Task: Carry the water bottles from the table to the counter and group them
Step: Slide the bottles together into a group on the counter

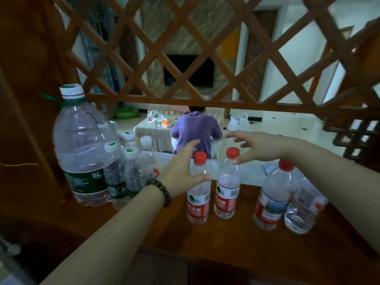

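Two small red-capped bottles stand side by side on the wooden counter [226, 239]: one [198, 199] to the left, one [227, 192] to the right. My left hand [183, 171] is spread open just left of the left bottle, thumb beside its shoulder. My right hand [255, 146] hovers open above the right bottle's cap, fingers splayed, holding nothing. A larger red-label bottle [273, 198] and a clear bottle [304, 210] stand at the right. A big 6L jug [82, 149] with several small green-label bottles [133, 171] stands at the left.
A wooden lattice screen [185, 58] rises behind the counter. Through it, a person in a purple shirt [195, 130] sits at a cloth-covered table [152, 130] holding more bottles. A dark wooden post [26, 99] borders the left side.
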Tool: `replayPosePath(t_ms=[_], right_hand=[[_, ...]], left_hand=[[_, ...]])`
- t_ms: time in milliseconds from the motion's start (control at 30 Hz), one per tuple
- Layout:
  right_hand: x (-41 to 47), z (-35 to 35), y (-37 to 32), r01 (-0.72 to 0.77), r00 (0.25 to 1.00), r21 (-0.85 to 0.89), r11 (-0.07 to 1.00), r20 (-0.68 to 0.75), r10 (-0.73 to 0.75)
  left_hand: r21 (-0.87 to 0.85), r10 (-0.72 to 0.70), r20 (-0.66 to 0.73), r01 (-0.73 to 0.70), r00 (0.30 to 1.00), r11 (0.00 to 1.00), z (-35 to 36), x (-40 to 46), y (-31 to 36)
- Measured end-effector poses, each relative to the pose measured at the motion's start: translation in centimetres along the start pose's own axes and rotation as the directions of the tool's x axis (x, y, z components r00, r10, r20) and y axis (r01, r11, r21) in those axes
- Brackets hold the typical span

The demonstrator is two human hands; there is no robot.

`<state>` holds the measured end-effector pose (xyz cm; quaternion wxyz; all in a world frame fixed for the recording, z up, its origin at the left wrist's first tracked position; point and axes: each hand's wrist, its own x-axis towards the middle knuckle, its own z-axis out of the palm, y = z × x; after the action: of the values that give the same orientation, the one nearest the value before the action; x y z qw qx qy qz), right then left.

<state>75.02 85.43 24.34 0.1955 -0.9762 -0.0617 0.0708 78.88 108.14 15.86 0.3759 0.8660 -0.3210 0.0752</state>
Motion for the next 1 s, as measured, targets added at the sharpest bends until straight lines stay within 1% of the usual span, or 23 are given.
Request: replayPosePath(t_ms=[33,100,167,233,367,467,567,700,800,1000], right_hand=[[-0.2,0.6,0.3,-0.015,1.000,0.006,1.000,0.004,0.015],[-0.1,1.7,0.6,-0.012,0.999,0.016,1.000,-0.035,0.012],[0.4,2.5,0.7,0.003,0.996,-0.048,0.999,-0.090,-0.008],[1.0,3.1,0.7,0.018,0.994,-0.086,0.996,-0.104,-0.027],[2.0,3.0,0.0,0.049,0.992,-0.038,0.998,-0.118,-0.053],[3.0,2.0,-1.7,0.161,0.973,-0.012,0.987,-0.164,-0.161],[4.7,1.9,-4.1,0.256,0.951,0.017,0.967,-0.187,-0.248],[8.4,3.3,-6.4,0.304,0.941,0.012,0.953,-0.159,-0.298],[10.3,4.6,-8.0,0.352,0.928,-0.006,0.936,-0.126,-0.350],[12.6,6.7,-9.7,0.387,0.915,0.005,0.922,-0.122,-0.384]], left_hand=[[-0.021,-0.021,0.011,0.022,1.000,1.000,0.6,0.1,-0.1],[-0.031,-0.026,0.005,0.026,1.000,0.999,1.2,0.3,-0.2],[-0.023,-0.026,-0.019,0.025,0.999,0.999,1.3,0.4,-0.2],[-0.028,-0.040,-0.068,0.038,0.997,0.999,0.8,0.3,-0.1],[-0.009,-0.071,-0.206,0.071,0.976,0.997,-2.0,-0.4,0.7],[0.007,-0.107,-0.244,0.112,0.964,0.994,-4.0,-1.5,0.8],[0.048,-0.173,-0.272,0.193,0.947,0.980,-5.0,-2.8,0.4],[0.085,-0.230,-0.309,0.267,0.923,0.960,-5.5,-4.1,0.0],[0.132,-0.227,-0.332,0.284,0.915,0.950,-5.5,-4.4,-0.2],[0.194,-0.268,-0.318,0.339,0.909,0.921,-4.8,-4.2,-0.8]])
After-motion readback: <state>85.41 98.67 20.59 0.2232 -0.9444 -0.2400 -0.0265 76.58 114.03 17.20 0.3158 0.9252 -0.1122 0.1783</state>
